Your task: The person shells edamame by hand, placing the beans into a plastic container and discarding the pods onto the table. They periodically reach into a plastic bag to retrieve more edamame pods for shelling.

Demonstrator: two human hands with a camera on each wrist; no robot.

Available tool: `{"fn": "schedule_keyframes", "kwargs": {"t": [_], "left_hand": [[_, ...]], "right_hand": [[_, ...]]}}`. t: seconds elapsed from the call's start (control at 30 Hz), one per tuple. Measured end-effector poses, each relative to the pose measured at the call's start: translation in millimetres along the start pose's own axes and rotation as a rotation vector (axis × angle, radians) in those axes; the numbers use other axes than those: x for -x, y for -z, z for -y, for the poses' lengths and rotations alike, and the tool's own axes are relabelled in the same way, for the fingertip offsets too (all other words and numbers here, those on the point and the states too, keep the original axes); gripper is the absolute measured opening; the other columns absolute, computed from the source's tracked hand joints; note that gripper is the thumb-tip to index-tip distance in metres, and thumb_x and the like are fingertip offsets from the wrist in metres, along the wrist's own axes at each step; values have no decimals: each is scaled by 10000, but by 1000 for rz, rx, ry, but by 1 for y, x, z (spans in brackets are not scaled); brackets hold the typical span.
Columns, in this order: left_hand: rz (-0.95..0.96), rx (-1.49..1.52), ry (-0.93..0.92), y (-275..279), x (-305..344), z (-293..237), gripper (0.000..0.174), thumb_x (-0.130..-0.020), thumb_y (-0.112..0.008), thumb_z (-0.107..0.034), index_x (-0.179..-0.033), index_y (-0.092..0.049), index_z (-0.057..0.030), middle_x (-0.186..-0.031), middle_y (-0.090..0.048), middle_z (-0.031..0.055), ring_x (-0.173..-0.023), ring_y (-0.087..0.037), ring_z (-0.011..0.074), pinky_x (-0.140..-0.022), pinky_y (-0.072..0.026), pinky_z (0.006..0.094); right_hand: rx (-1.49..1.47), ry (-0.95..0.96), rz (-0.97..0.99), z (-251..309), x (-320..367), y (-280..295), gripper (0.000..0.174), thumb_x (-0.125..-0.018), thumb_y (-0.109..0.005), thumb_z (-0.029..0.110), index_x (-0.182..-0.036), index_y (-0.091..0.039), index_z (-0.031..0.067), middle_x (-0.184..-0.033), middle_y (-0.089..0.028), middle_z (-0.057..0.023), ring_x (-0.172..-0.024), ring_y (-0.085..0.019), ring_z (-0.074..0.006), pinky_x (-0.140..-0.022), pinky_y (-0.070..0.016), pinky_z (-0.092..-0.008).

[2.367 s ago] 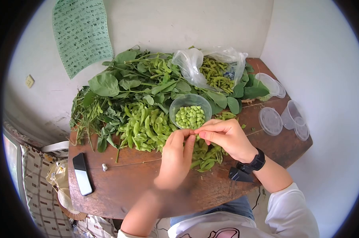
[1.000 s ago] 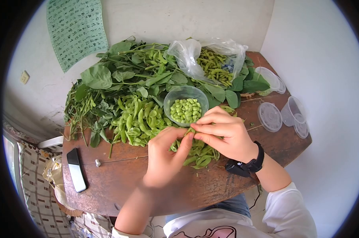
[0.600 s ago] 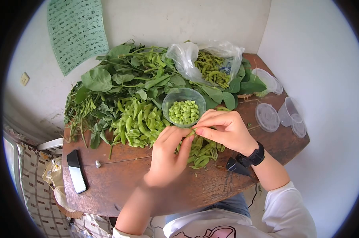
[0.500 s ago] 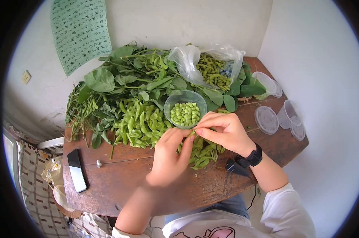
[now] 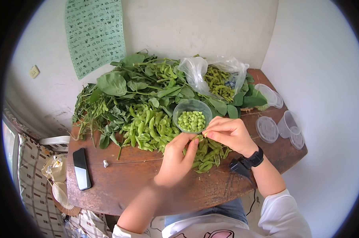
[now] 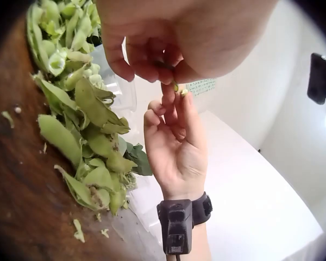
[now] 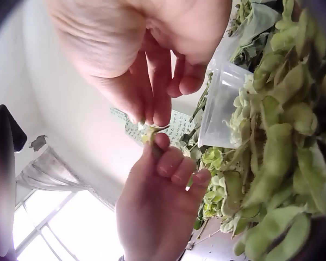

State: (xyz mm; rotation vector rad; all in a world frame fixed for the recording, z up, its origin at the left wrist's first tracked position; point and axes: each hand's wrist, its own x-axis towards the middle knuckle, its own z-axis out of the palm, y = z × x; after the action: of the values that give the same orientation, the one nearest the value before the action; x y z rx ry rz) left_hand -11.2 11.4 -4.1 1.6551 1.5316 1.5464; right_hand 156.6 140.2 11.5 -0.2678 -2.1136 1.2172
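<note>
Low over the table, in front of the bowl, both hands work at one small green soybean pod (image 7: 152, 132). My left hand (image 5: 178, 158) pinches it between thumb and fingertips. The thumb and forefinger of my right hand (image 5: 233, 137) pinch its other end, where a pale bit (image 6: 185, 92) shows; I cannot tell if that is bean or shell. Just beyond the fingertips stands a clear plastic bowl (image 5: 181, 104) with shelled green beans (image 5: 191, 120) in it. Whole pods (image 5: 147, 127) are heaped left of the bowl, and flat, opened-looking pods (image 6: 98, 141) lie under the hands.
Leafy bean stalks (image 5: 116, 83) cover the back of the wooden table (image 5: 120, 186). Among them is a plastic bag (image 5: 195, 71) of pods. Clear lids (image 5: 267, 129) and a tipped plastic cup (image 5: 285, 123) are at the right; a phone (image 5: 82, 169) and white earbud (image 5: 105, 163) at the left.
The head view has tilted, so the table sits lower in it. My fingertips, close together around the pod before, are now slightly apart, with a pale bit showing at the right ones.
</note>
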Motion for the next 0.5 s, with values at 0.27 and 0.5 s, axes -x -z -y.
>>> {"fn": "schedule_keyframes", "kwargs": {"t": [0.27, 0.5], "left_hand": [[63, -358, -188, -10, 5, 1, 344, -800, -729, -181, -1106, -670, -36, -1040, -632, 122, -961, -555, 309, -882, -462, 400], [-448, -234, 232, 66, 4, -29, 286, -833, -590, 1, -1117, -618, -17, -1057, -646, 119, -733, -614, 159, -660, -504, 253]], "right_hand": [[478, -75, -287, -6, -17, -8, 402, -860, -634, 64, -1261, -625, 84, -1220, -650, -70, -1079, -552, -234, -813, -492, -311], [413, -68, -313, -6, -5, -2, 370, -864, -640, 41, -1228, -650, 107, -1119, -679, -37, -1037, -559, -201, -859, -452, -296]]}}
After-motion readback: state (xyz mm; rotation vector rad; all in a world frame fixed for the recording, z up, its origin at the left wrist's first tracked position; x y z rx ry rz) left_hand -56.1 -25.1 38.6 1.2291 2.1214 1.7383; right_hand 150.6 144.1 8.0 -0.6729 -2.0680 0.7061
